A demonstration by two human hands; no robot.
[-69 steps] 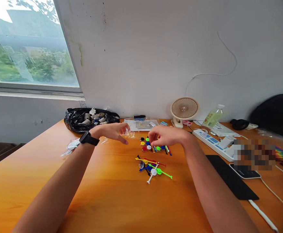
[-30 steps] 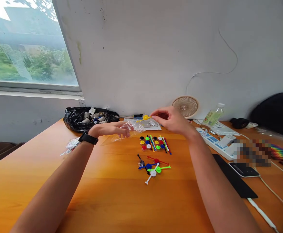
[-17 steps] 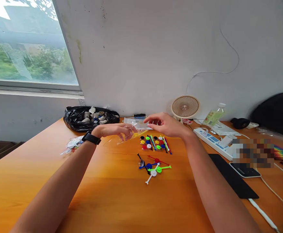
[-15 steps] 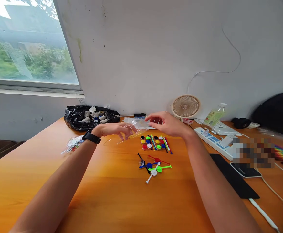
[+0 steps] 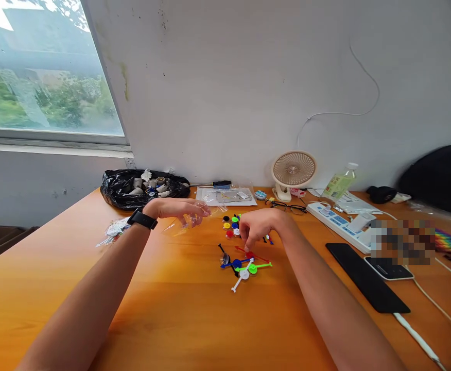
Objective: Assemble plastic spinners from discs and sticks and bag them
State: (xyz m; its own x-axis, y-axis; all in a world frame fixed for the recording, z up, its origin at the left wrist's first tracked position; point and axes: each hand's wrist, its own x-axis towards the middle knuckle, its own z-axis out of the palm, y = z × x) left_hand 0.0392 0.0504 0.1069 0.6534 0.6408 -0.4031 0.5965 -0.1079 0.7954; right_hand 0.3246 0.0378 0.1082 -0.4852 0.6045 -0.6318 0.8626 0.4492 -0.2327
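My left hand (image 5: 194, 212) is closed on a clear plastic bag (image 5: 179, 224), held above the table with its mouth toward the right. My right hand (image 5: 258, 226) points down with bent fingers, the fingertips pinched at the round hub of a red arrow spinner (image 5: 262, 257). That spinner lies in a loose pile with a white spinner (image 5: 244, 274), a green spinner (image 5: 253, 269), a blue spinner (image 5: 237, 263) and a black one with a clear suction cup (image 5: 224, 258). Behind the right hand are coloured discs (image 5: 227, 225) in rows, partly hidden by it.
A heap of small clear and white pieces (image 5: 113, 229) lies at left, near a black bag (image 5: 111, 188) of grey parts. Farther back are a screwdriver (image 5: 221, 184), a fan (image 5: 294, 170) and glasses (image 5: 287, 207). At right sit a power strip (image 5: 337, 224), a black mat (image 5: 364, 278) and a bottle (image 5: 341, 183).
My right hand has come away from the bag and dropped toward me onto the red arrow spinner. My left hand, still holding the bag, has shifted slightly left.
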